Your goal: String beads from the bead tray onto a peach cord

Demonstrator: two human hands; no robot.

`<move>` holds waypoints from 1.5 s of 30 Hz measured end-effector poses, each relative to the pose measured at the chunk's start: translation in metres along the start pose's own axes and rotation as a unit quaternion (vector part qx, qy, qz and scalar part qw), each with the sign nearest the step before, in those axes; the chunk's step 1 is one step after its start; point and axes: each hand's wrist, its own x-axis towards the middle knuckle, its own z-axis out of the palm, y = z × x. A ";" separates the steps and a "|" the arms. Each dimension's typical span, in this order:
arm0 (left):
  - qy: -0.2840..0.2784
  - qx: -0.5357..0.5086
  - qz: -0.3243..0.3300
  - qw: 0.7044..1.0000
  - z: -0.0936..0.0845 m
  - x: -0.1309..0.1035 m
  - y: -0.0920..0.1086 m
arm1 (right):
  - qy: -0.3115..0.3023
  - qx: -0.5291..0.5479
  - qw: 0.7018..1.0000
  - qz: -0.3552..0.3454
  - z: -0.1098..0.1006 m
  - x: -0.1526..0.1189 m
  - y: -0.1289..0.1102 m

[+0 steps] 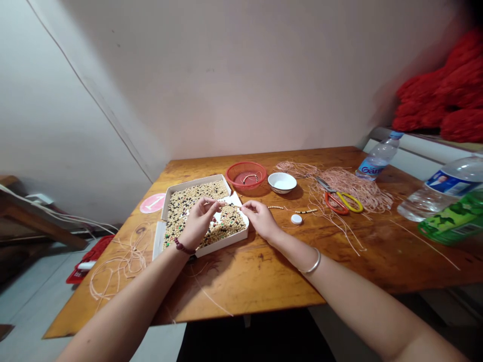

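Right hand pinches beaded string at white box's right edge; left hand over box, fingertips close together, grip too small to tell. Bare wooden table toward front edge. Round beads fill box; red mesh basket behind.

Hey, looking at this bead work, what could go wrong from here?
The left hand is over a tray of loose beads; a knock might scatter them. If the right hand slackens its pinch, the beaded string could slip. The scissors lie partly on loose pink cords, so lifting them may drag cords along.
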 end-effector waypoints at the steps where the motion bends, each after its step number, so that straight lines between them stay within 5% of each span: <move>1: -0.002 -0.001 0.001 1.000 0.000 0.000 0.000 | 0.000 -0.002 1.000 -0.001 0.000 0.000 0.000; 18: 0.028 0.031 0.024 0.999 0.003 -0.003 0.006 | -0.020 0.021 1.000 0.004 0.003 -0.004 -0.006; 27: 0.024 0.013 0.099 0.995 0.001 -0.002 -0.001 | -0.008 0.024 1.000 0.010 0.003 -0.002 -0.004; 36: 0.033 0.023 0.062 0.997 0.002 -0.003 0.004 | -0.006 0.023 1.000 0.007 0.002 -0.002 -0.005; 45: 0.010 0.077 0.106 0.991 0.001 -0.005 0.002 | -0.022 0.034 0.999 0.012 0.003 -0.004 -0.007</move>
